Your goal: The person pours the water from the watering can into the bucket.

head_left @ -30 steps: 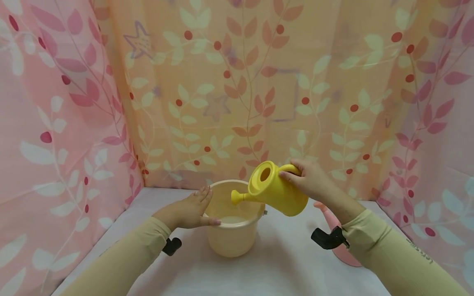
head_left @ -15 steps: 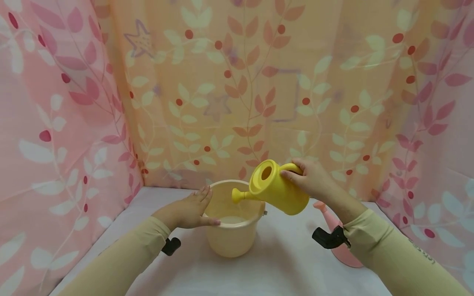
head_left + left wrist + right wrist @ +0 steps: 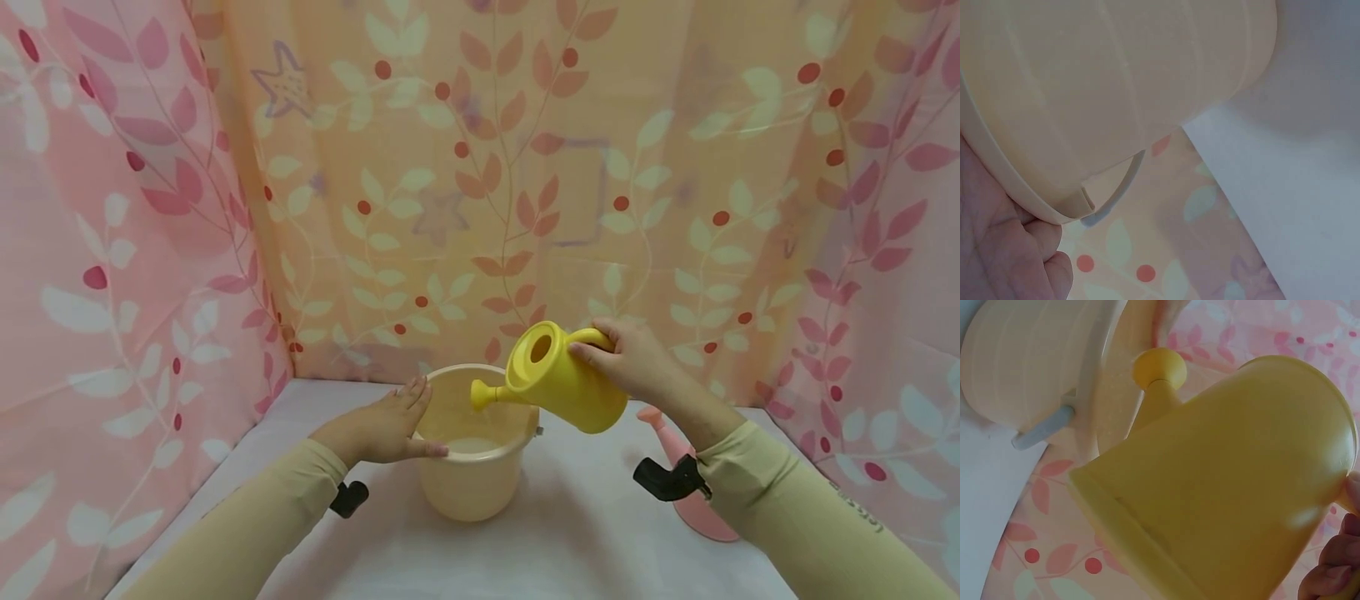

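Note:
A cream plastic bucket (image 3: 472, 492) stands upright on the white tabletop. My left hand (image 3: 378, 429) rests against its left rim, fingers fairly straight and thumb lying along the front edge; in the left wrist view the palm touches the rim (image 3: 997, 165). My right hand (image 3: 633, 358) grips the handle of a yellow watering can (image 3: 581, 392). The can is tilted left, its flared spout head (image 3: 478, 396) over the bucket's opening. Whether water is flowing is too faint to tell. A pale grey bucket handle (image 3: 1044, 428) hangs at the bucket's side.
A pink object with a narrow neck and round base (image 3: 705, 521) stands right of the bucket, partly hidden behind my right wrist and its black mount (image 3: 667, 479). Leaf-patterned curtains (image 3: 465, 208) enclose the table at the back and both sides.
The watering can has risen very slightly and shifted a touch right in my right hand, still tilted over the bucket. My left hand stays on the rim.

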Available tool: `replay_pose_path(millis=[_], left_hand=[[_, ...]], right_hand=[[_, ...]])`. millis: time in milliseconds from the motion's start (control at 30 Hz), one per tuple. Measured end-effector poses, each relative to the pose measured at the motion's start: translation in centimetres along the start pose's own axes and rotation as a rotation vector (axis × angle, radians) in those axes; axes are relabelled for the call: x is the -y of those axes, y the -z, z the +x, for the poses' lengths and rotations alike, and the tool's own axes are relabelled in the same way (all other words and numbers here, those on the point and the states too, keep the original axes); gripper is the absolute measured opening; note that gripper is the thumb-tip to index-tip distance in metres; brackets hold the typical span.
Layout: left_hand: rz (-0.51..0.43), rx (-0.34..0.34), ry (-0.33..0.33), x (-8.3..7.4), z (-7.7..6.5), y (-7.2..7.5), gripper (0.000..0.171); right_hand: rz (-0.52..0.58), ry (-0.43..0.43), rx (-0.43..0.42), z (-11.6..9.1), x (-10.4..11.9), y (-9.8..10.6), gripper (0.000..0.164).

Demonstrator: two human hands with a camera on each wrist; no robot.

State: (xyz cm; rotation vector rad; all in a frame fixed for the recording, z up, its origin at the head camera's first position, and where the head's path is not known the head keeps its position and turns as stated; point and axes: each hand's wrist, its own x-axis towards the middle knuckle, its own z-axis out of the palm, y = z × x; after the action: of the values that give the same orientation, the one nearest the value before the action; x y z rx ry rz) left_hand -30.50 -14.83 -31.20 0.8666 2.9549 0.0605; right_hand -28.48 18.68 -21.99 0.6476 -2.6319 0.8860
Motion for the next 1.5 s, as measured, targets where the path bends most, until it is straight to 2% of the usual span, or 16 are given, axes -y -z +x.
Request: replay_pose_path(millis=[267, 567, 900, 1133, 1500], left_hand=[[0.025, 0.004, 0.012, 0.34, 0.33, -0.39, 0.112], [0.005, -0.003, -0.001, 0.47, 0.25, -0.49, 0.111], [-0.003, 0.010, -0.005, 0.07, 0.08, 0.02, 0.111], [0.010, 0.017, 0.025, -0.07, 0.03, -0.17, 0.111], [0.007, 0.001, 0.005, -0.16, -0.09, -0.08, 0.109]], right_hand=[[-0.022, 0.039, -0.017, 0.17, 0.03, 0.02, 0.027], [-0.025, 0.036, 0.002, 0.22, 0.17, -0.05, 0.028], [-0.033, 0.026, 0.010, 0.20, 0.38, -0.02, 0.028], [-0.038, 0.026, 0.015, 0.17, 0.33, -0.07, 0.028], [-0.038, 0.035, 0.003, 0.22, 0.37, -0.02, 0.026]])
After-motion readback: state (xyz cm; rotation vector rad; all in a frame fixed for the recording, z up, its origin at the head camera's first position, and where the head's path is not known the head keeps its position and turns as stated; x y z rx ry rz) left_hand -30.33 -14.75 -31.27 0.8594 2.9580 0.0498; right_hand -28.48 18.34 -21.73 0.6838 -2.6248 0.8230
